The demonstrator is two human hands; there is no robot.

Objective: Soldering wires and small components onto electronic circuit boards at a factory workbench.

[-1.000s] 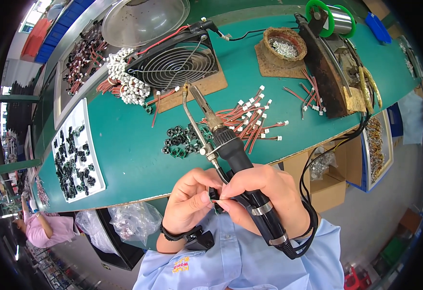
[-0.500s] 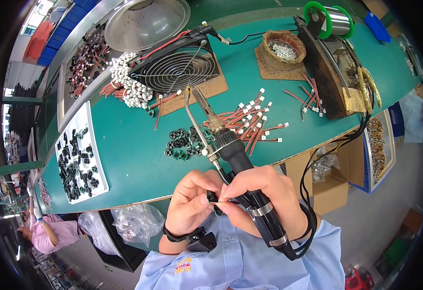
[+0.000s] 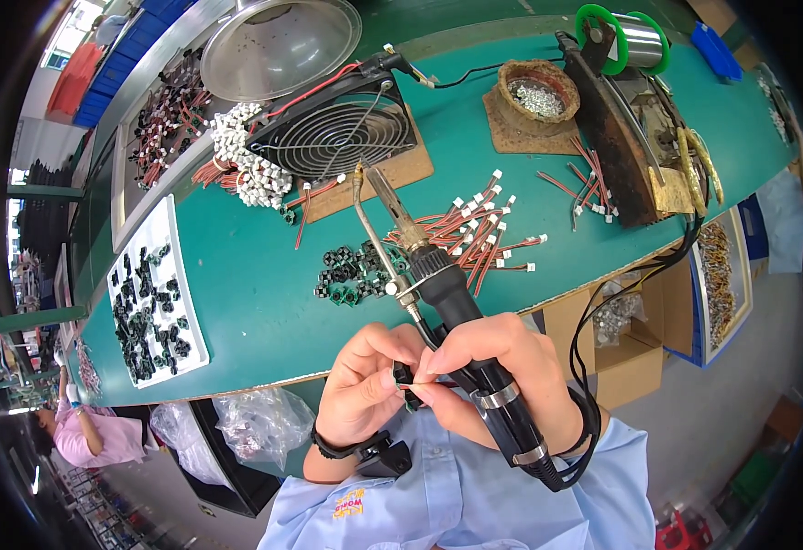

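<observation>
Close to my body, my left hand (image 3: 357, 390) pinches a small black part (image 3: 403, 374) between thumb and fingertips. My right hand (image 3: 522, 374) is wrapped round a black soldering iron (image 3: 447, 291) with a thin metal feed tube (image 3: 365, 225) along its side. Its tip points away over the bench, apart from the part. The thumb and forefinger of that same hand also pinch a thin reddish wire (image 3: 429, 385) against the black part. The fingers hide where wire and part meet. Beyond the iron lie a cluster of black-and-green parts (image 3: 351, 275) and a pile of red-and-black wires with white connectors (image 3: 484, 229).
A white tray (image 3: 191, 312) of black parts lies left. Behind are a fan (image 3: 337, 137), a bundle of white connectors (image 3: 255, 174) and a metal hood (image 3: 278, 46). Right stand a crusted bowl (image 3: 534, 90), a solder spool (image 3: 642, 44) and an iron holder (image 3: 617, 137). A co-worker (image 3: 90, 431) is far left.
The view has shifted very slightly. Both hands, the iron and the small part hold nearly the same pose. The co-worker at far left has moved a little.
</observation>
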